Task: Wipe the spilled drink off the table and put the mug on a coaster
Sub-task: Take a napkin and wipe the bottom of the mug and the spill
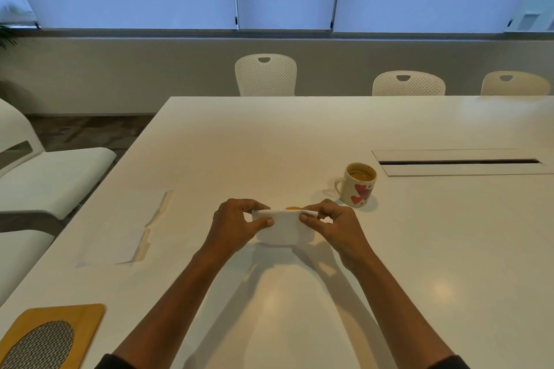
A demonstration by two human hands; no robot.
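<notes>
One wooden coaster (pixel 51 335) sits at the surface's (pixel 419 263) near-left corner, with one flat paper sheet (pixel 120 231) farther in. Two hands, left (pixel 236 226) and right (pixel 332 228), pinch one folded white napkin (pixel 284 226) between them, just before one orange spill (pixel 292 207). One heart-printed mug (pixel 359 184) stands right, holding drink.

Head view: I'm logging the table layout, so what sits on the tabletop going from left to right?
Wooden coaster with a mesh oval → torn sheet of paper towel → left hand → folded paper towel held over the orange spill → right hand → heart-print mug → cable slot.
</notes>
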